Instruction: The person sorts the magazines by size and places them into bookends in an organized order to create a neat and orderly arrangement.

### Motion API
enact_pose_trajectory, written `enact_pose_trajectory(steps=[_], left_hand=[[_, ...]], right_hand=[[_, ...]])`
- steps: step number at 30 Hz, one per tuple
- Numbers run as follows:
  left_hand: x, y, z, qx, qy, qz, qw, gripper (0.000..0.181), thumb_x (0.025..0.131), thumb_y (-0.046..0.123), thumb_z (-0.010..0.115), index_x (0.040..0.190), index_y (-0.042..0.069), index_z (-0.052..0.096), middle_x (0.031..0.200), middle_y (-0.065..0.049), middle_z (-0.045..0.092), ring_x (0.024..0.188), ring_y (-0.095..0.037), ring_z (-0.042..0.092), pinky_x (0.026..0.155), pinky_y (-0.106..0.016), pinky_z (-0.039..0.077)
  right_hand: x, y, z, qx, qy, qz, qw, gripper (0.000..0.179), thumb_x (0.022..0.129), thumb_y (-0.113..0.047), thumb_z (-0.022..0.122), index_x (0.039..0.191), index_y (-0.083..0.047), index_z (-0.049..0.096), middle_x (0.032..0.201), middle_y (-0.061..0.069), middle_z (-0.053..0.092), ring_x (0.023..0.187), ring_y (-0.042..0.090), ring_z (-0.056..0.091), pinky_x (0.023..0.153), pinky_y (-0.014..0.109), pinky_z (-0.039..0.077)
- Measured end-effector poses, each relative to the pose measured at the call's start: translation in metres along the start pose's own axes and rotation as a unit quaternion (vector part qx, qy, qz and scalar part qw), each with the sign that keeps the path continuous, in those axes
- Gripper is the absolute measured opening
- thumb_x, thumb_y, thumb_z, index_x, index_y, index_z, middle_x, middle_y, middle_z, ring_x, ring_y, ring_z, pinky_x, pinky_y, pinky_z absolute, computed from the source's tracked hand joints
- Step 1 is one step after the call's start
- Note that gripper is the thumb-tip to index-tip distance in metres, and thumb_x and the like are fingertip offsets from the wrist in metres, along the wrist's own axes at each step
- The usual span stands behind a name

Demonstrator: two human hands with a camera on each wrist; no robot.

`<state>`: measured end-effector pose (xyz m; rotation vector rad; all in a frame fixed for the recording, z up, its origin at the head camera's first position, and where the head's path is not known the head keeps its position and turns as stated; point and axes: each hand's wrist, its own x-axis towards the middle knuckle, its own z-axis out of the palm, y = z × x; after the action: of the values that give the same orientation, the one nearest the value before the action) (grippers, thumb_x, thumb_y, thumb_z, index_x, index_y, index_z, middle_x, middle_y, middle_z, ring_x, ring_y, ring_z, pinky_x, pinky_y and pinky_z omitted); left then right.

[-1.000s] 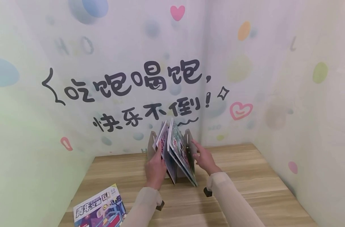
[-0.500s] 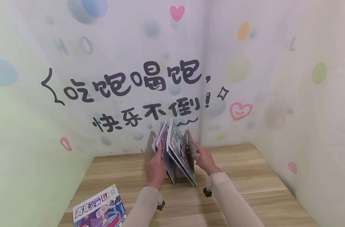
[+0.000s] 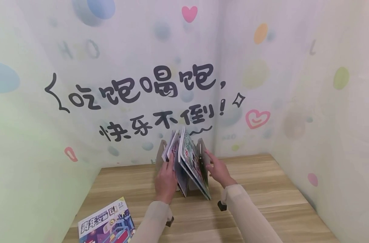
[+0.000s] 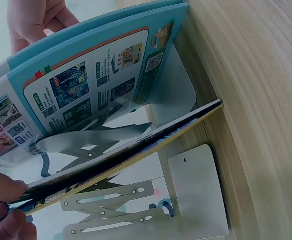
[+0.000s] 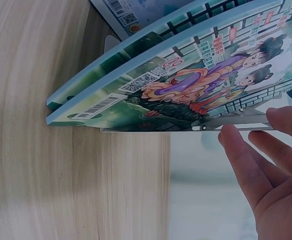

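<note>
A grey extendable metal bookend (image 4: 198,185) stands on the table, its two end plates joined by crossed slats. Thin magazines lean inside it in two groups. My left hand (image 3: 166,180) pinches the near edge of the left magazines (image 4: 136,150) between thumb and fingers. On the other side, my right hand (image 3: 219,170) holds the right end of the bookend, with thumb and fingertips at its metal edge (image 5: 240,120). Between the hands, the right pair of magazines (image 3: 191,155) tilts, their illustrated cover facing right. A gap shows between the two groups near the table.
Another magazine (image 3: 106,222) with a purple cover lies flat at the front left of the wooden table (image 3: 248,216). Behind the bookend rises a white printed wall sheet (image 3: 135,44), and similar sheets close off both sides.
My left hand has slid slightly down along the edge of the left magazines. The right hand, bookend and other magazines stay almost still.
</note>
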<state>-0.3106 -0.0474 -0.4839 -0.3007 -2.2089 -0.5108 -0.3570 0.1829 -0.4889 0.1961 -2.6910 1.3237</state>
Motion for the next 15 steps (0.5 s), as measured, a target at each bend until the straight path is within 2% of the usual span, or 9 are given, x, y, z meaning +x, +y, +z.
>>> enact_pose_trajectory(steps=[8, 15], left_hand=[[-0.002, -0.005, -0.002, -0.015, 0.003, 0.011, 0.9998, 0.061, 0.076, -0.002, 0.076, 0.134, 0.011, 0.060, 0.085, -0.006, 0.053, 0.065, -0.022, 0.050, 0.050, -0.033, 0.044], [-0.011, -0.009, -0.005, -0.034, 0.039, 0.039, 0.9979, 0.030, 0.076, -0.001, 0.076, 0.104, 0.008, 0.074, 0.083, -0.003, 0.059, 0.066, -0.020, 0.056, 0.052, -0.032, 0.048]], right_hand=[[0.002, -0.001, 0.000, 0.008, 0.002, -0.002, 1.0000, 0.067, 0.093, 0.000, 0.060, 0.149, -0.030, 0.037, 0.134, 0.028, 0.052, 0.105, 0.039, 0.061, 0.060, 0.032, 0.057], [0.001, 0.001, 0.000, 0.003, 0.008, -0.002, 1.0000, 0.067, 0.093, -0.002, 0.061, 0.149, -0.031, 0.038, 0.130, 0.026, 0.056, 0.097, 0.035, 0.063, 0.055, 0.032, 0.055]])
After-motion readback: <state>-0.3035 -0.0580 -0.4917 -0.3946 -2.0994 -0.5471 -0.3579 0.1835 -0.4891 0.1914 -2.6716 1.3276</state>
